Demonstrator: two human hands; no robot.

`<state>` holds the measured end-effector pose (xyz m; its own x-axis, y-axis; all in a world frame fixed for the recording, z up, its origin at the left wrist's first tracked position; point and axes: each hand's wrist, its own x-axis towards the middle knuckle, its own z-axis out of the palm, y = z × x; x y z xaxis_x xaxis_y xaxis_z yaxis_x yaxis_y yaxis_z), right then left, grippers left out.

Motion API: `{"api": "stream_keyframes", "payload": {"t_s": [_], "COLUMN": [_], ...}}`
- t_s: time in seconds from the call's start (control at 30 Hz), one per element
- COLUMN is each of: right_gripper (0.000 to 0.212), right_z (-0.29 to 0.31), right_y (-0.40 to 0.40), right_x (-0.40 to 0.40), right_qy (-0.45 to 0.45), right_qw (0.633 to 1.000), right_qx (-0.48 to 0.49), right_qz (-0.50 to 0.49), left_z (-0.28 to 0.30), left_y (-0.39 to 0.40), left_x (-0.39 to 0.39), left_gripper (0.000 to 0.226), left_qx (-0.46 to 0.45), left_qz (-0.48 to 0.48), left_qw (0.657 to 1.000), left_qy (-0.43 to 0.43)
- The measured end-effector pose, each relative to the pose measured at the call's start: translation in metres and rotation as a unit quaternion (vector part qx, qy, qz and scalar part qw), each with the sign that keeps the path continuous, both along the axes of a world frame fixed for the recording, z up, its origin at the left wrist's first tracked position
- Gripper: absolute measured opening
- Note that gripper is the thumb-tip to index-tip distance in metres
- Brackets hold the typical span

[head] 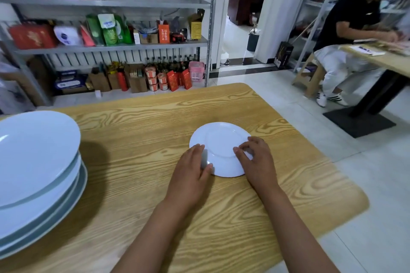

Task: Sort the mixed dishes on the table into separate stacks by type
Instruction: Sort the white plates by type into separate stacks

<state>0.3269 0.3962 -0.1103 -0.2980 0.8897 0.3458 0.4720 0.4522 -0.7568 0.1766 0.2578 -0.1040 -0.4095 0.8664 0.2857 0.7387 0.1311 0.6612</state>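
Head view: both hands, left (192, 165) and right (255, 157), grip small plate (219, 139) rim on table (137, 139).

The bench (155, 117) is honey-yellow wood with bold brown grain running in loops and ovals. The small plate (219, 142) near its middle is plain white with a faint blue cast, no pattern on it. The stack of large plates (37, 162) at the left is the same pale bluish white, with grey-green edges showing between layers. The floor (366, 184) is pale grey tile. On the far grey metal shelves (111, 3) sit red, green, purple and orange packages. The seated person (346, 29) at the far right wears a black top and white trousers.
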Motion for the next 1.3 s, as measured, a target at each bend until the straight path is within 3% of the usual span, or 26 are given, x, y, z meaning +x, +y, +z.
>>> {"api": "stream_keyframes", "payload": {"t_s": [0.1,0.17,0.23,0.33,0.43,0.6,0.77,0.83,0.9,1.0,1.07,1.17,1.23,1.3], "right_gripper": [0.049,0.062,0.069,0.068,0.038,0.038,0.038,0.038,0.028,0.018,0.024,0.034,0.031,0.03], "right_z": [0.009,0.02,0.032,0.054,0.07,0.073,0.081,0.091,0.106,0.13,0.136,0.133,0.129,0.127], "right_y": [-0.004,-0.008,-0.009,0.0,0.009,0.007,-0.017,-0.031,-0.049,-0.082,-0.1,-0.114,-0.124,-0.138], "right_x": [-0.001,-0.004,-0.011,-0.02,-0.016,-0.009,-0.011,-0.015,-0.02,-0.035,-0.046,-0.064,-0.076,-0.087], "right_qy": [-0.069,-0.121,-0.116,-0.016,0.094,0.199,0.315,0.341,0.341,0.255,0.166,0.023,0.017,0.038], "right_qw": [0.989,0.98,0.972,0.947,0.907,0.853,0.812,0.823,0.871,0.95,0.972,0.939,0.912,0.907], "right_qx": [-0.011,-0.069,-0.163,-0.297,-0.395,-0.482,-0.472,-0.433,-0.339,-0.123,0.029,0.301,0.368,0.366], "right_qz": [-0.129,-0.143,-0.122,-0.124,-0.114,-0.009,0.138,0.138,0.102,0.136,0.162,0.168,0.178,0.205], "left_z": [-0.003,-0.004,-0.004,-0.005,-0.005,-0.001,0.009,0.021,0.042,0.077,0.096,0.112,0.115,0.113], "left_y": [-0.002,-0.003,-0.003,-0.005,-0.008,-0.009,-0.014,-0.02,-0.031,-0.056,-0.076,-0.101,-0.117,-0.131], "left_x": [-0.001,-0.003,-0.005,-0.009,-0.013,-0.017,-0.015,-0.015,-0.02,-0.032,-0.037,-0.046,-0.056,-0.068], "left_gripper": [0.055,0.051,0.049,0.048,0.045,0.04,0.037,0.04,0.047,0.059,0.069,0.085,0.094,0.097], "left_qx": [-0.006,-0.008,-0.011,-0.01,0.002,0.036,0.042,0.055,0.094,0.146,0.163,0.179,0.174,0.162], "left_qz": [-0.002,-0.002,-0.008,-0.015,-0.009,0.007,0.014,0.023,0.048,0.062,0.074,0.092,0.107,0.116], "left_qw": [1.0,1.0,1.0,1.0,0.999,0.994,0.992,0.994,0.992,0.987,0.982,0.973,0.968,0.967], "left_qy": [0.003,-0.002,-0.005,-0.011,-0.039,-0.105,-0.12,-0.095,-0.069,-0.005,0.053,0.116,0.142,0.161]}}
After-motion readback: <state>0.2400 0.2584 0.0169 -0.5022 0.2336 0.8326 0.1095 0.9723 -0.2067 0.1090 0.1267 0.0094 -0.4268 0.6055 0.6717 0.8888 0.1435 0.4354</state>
